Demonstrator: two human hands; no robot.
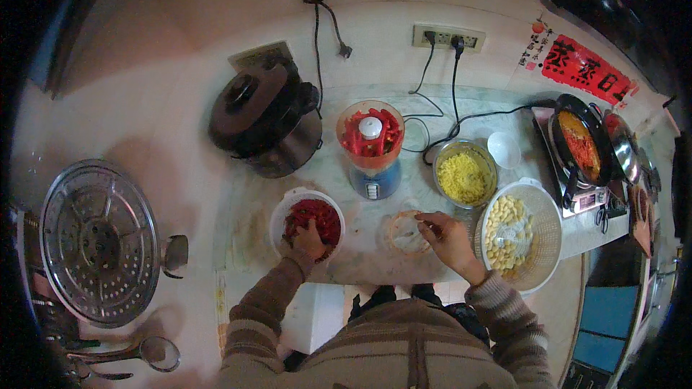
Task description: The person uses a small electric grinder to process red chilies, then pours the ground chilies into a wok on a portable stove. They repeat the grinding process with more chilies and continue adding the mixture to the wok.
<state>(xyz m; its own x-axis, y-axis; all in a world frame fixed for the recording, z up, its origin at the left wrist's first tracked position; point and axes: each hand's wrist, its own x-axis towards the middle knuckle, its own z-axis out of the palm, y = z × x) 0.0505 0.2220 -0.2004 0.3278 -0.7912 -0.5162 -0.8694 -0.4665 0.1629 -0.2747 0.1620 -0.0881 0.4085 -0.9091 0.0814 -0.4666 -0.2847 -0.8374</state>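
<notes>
My left hand reaches into a white plastic basin of cut red chili peppers. Its fingertips are hidden among the pieces, so whether they grip any cannot be told. My right hand has its thumb and fingertips close together over the rim of a clear round lid, which lies on the counter. Whether they hold the rim or only hover by it is unclear. Behind and between my hands stands a food chopper with a blue base; its uncovered clear bowl holds red pepper pieces around a white hub.
Right of the chopper are a bowl of chopped yellowish food, a small white bowl and a colander of pale peeled cloves. A black pan sits on an electric cooker. A dark pressure cooker stands back left; power cords cross the counter.
</notes>
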